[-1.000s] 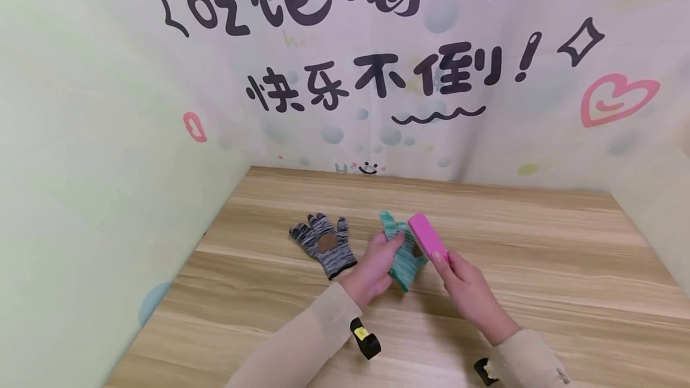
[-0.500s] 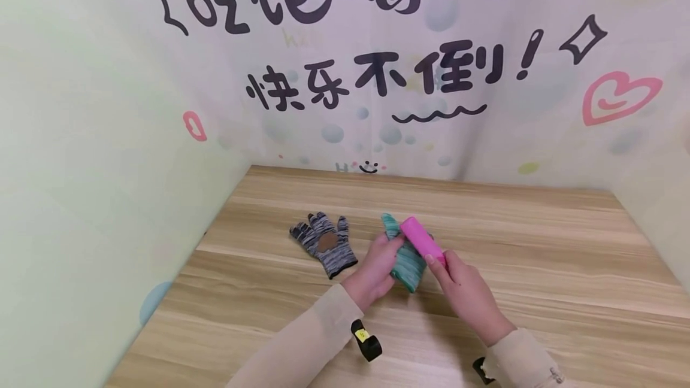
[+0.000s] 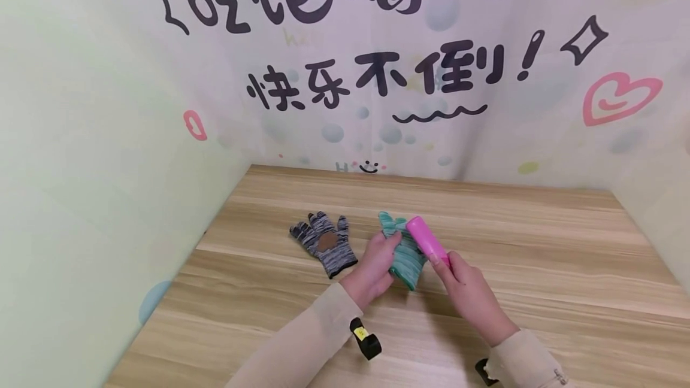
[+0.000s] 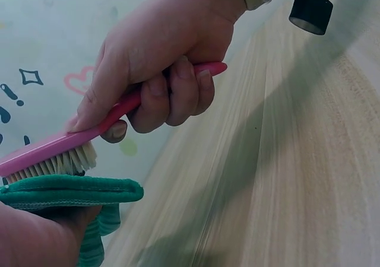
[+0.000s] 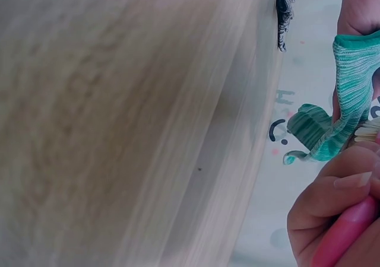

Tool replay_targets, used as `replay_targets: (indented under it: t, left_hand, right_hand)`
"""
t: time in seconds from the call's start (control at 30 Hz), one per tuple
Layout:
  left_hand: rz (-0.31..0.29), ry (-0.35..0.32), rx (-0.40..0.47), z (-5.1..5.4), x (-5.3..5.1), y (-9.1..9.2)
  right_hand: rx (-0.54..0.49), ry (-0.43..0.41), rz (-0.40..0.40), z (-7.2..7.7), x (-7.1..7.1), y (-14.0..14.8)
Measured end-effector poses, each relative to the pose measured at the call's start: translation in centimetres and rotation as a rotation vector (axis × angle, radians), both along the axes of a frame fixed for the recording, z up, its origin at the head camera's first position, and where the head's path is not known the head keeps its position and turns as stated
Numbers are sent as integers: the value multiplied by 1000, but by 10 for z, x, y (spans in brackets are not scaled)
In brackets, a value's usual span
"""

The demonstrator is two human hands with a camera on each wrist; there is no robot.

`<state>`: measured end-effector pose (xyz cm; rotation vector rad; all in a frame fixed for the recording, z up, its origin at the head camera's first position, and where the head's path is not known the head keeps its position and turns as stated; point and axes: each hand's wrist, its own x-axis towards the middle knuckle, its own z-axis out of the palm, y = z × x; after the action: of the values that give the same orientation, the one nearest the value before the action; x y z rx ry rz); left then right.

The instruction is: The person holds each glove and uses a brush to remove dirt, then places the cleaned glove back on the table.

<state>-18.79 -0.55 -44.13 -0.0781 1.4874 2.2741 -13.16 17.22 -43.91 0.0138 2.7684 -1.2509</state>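
In the head view my left hand [image 3: 375,263] grips a green knitted glove [image 3: 408,261], its thumb over the glove's near side. My right hand [image 3: 474,295] holds a pink brush [image 3: 427,238] by its handle, with the brush head over the glove. Pale bristles [image 4: 59,160] meet the green fabric in the left wrist view, and the fingers of that hand curl round the handle. The glove's fingers [image 5: 312,127] dangle loose in the right wrist view. Left of the left hand lies a grey-black knitted glove [image 3: 326,243] with a brown patch, flat on the table.
A wood-grain table [image 3: 539,256] spreads under both hands. Behind it hangs a white cloth [image 3: 334,130] with black lettering, and a pale wall [image 3: 108,196] rises at the left. Black camera mounts [image 3: 366,339] sit at both wrists.
The brush has shifted left and down across the green glove, then back up to the right. The green glove tilts slightly in the left hand. The grey-black glove stays put.
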Motion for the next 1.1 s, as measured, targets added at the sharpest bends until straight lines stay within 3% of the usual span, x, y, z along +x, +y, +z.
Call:
replay_targets:
  t: [0.33, 0.83, 1.1]
  left_hand:
    - [14, -44, 8, 1, -2, -3]
    - [52, -42, 39, 2, -4, -4]
    - [36, -31, 40, 2, -4, -5]
  right_hand:
    - [21, 0, -1, 0, 0, 2]
    - [-3, -42, -13, -2, 0, 6]
    - [-45, -47, -15, -4, 2, 6]
